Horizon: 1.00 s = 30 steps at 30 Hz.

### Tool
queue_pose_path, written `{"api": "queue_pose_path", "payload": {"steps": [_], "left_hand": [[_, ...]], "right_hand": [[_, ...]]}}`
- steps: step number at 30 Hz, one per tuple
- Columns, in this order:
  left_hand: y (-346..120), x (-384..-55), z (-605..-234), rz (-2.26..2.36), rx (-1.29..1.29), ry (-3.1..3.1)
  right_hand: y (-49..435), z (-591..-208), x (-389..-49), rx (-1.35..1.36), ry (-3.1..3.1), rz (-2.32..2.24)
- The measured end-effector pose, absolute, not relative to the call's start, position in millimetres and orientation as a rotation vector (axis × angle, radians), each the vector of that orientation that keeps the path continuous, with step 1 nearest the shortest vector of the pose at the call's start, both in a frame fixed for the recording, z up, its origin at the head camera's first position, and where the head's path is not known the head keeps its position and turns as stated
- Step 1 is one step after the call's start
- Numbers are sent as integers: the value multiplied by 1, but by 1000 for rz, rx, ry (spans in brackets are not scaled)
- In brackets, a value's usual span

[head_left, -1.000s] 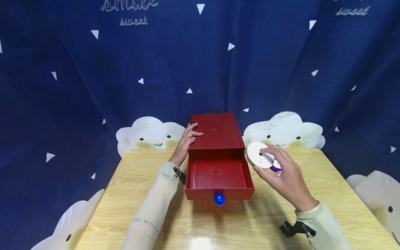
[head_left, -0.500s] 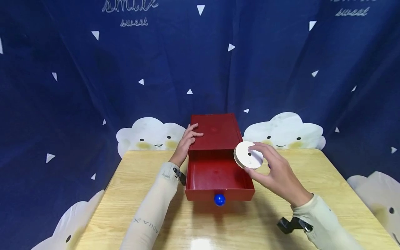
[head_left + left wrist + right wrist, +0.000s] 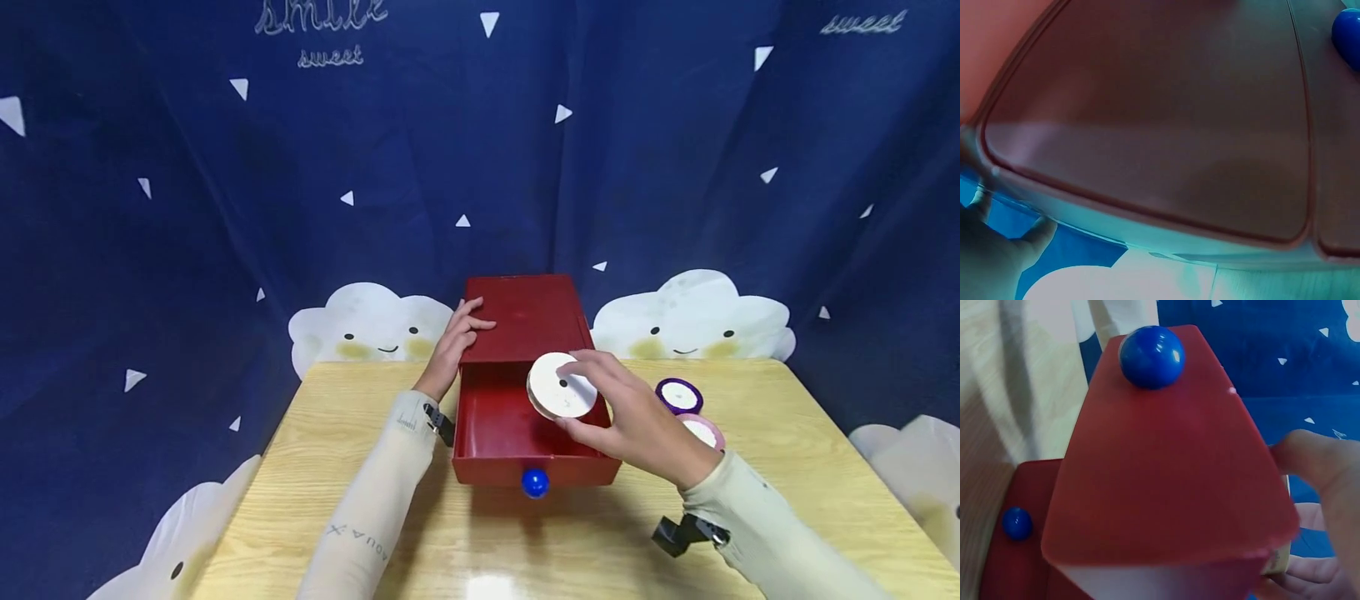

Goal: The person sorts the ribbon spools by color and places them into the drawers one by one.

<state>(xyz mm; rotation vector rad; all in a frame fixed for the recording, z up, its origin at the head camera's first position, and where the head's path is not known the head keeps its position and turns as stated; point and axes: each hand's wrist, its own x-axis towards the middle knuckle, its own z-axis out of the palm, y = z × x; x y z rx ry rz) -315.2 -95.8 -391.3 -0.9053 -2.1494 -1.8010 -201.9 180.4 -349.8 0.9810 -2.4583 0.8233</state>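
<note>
My right hand [image 3: 630, 412] pinches a white ribbon spool [image 3: 546, 390], its round face tilted up, above the pulled-out drawer [image 3: 491, 425] of a red box [image 3: 517, 317]. My left hand [image 3: 452, 346] rests at the box's left top edge, fingers extended over the lid. In the left wrist view, that hand [image 3: 997, 253] shows at the lower left beside the box's wall. The right wrist view has the red drawer front with its blue knob [image 3: 1152, 357]; behind it, the right hand [image 3: 1329, 481] and a sliver of the spool [image 3: 1279, 562] show.
To the right of the box, a purple-rimmed spool [image 3: 678, 396] and a pink-rimmed spool [image 3: 702, 431] lie on the wooden table [image 3: 360, 425]. A second, smaller blue knob [image 3: 1017, 523] appears on a lower red panel. A blue curtain [image 3: 405, 167] hangs behind.
The right hand has carried the white spool leftward from beside the box to over the drawer. Purple and pink spools behind it have come into fuller view. The left hand keeps its place.
</note>
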Motion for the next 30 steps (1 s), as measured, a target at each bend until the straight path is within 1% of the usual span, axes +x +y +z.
{"api": "queue_pose_path", "payload": {"steps": [13,25,30], "left_hand": [[-94,-315,-392,-1805,-893,-2153],[-94,-315,-394,-1813,-903,-2141],[-95,-315,-394,-1820,-897,-2137]], "right_hand": [[162,-352,-215,1171,-2482,745],[157,-354,-219,1215,-2620,719],[154,-354,-223,1275,-2673,681]]}}
